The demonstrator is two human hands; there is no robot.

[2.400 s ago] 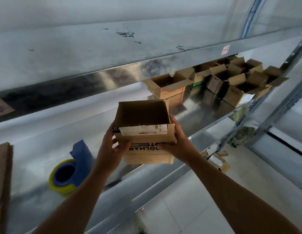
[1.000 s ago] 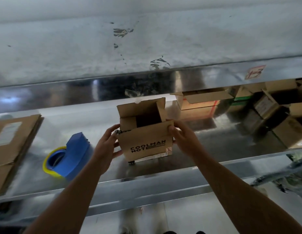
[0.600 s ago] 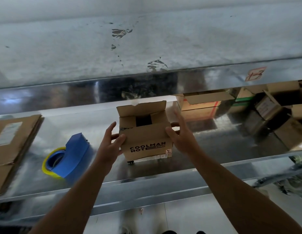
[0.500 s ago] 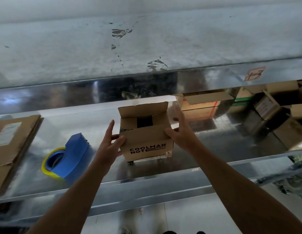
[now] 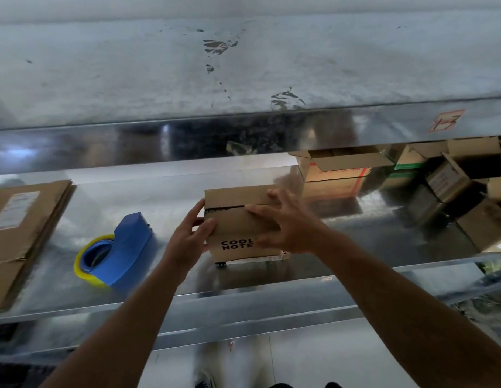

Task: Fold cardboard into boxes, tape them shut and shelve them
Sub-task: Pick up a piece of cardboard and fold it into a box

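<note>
Right hand [image 5: 285, 228], fingers spread flat, is pressing the box [image 5: 232, 228] flaps down; left hand [image 5: 187, 239], fingers extended, is bracing its side.

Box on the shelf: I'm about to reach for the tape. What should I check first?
1. Top flaps of the box folded down: ok, only a thin dark gap shows between them.
2. Right hand pressing the flaps flat: ok.
3. Left hand bracing the box's left side: ok.
4. Box sitting on the shelf: ok.
5. Tape dispenser left of the box, untouched: ok.
6. Bottom seam taped: cannot tell.
</note>
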